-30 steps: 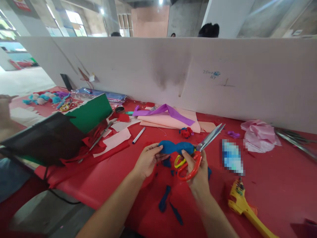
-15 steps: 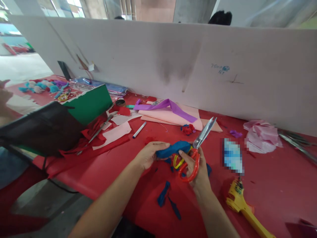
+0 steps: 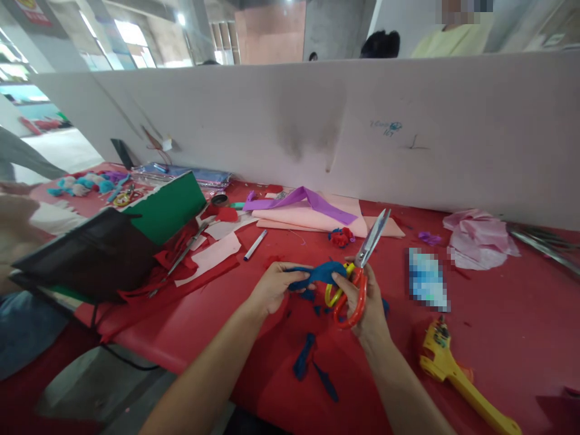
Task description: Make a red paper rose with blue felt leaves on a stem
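Note:
My left hand (image 3: 272, 287) pinches one end of a blue piece of fabric (image 3: 317, 274) above the red table cover (image 3: 498, 326). My right hand (image 3: 369, 308) grips the red and yellow handles of large scissors (image 3: 357, 272), and its thumb presses the other end of the blue fabric. The steel blades point up and away to the right, nearly closed. Blue fabric scraps (image 3: 302, 356) lie on the cover just below my hands.
A yellow glue gun (image 3: 453, 374) lies at the right front. Pink sheets with a purple strip (image 3: 312, 208), a white marker (image 3: 255, 245), a small red and blue flower (image 3: 341, 237), crumpled pink paper (image 3: 478, 238), green and black boards (image 3: 118, 235) surround. A white partition (image 3: 317, 121) runs behind. A co-worker's arm (image 3: 18, 211) at left.
The blue fabric has gone from a plump roll to a thinner stretched strip between my hands. The scissors have tilted more upright. The camera has swung slightly.

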A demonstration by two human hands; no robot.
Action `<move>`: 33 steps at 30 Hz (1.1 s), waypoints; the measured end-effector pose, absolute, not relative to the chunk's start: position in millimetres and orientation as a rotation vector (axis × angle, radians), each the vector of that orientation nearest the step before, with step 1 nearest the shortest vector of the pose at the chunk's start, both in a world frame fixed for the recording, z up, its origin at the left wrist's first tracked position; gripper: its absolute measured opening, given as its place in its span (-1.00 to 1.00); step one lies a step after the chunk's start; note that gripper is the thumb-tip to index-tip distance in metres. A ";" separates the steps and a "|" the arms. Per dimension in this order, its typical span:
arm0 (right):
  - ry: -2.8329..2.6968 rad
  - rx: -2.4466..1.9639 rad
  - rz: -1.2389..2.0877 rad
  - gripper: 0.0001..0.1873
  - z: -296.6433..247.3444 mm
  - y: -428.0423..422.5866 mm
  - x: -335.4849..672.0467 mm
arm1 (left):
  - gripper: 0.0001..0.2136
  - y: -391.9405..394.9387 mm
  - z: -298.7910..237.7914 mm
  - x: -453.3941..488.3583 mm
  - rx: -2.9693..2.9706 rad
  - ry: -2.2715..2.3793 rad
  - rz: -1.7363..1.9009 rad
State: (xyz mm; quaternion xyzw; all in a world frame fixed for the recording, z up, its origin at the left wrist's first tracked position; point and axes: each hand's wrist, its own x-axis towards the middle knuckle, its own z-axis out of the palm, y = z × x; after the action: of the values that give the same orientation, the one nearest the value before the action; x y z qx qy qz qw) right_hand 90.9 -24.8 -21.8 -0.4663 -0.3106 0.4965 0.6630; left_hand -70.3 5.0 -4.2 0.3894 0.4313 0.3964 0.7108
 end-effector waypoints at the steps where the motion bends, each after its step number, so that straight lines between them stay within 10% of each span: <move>1: -0.692 -1.047 1.113 -0.50 -22.2 -24.1 92.2 | -0.77 5.9 -2.7 -69.9 0.866 0.952 0.877; 25: -0.587 -1.165 0.977 -0.66 -19.0 -24.5 104.8 | -0.74 17.9 -7.0 -54.9 0.982 0.946 0.935; 33: -0.635 -1.177 1.087 -0.32 -28.2 -22.0 109.8 | -0.84 17.3 -13.6 -59.1 1.160 1.101 0.847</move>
State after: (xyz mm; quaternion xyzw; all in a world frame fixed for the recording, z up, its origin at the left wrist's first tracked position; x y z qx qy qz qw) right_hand 109.8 -22.0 -28.2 -0.5184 -0.2795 0.4786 0.6512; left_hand -59.1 17.3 -13.6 0.5040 0.4784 0.3681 0.6178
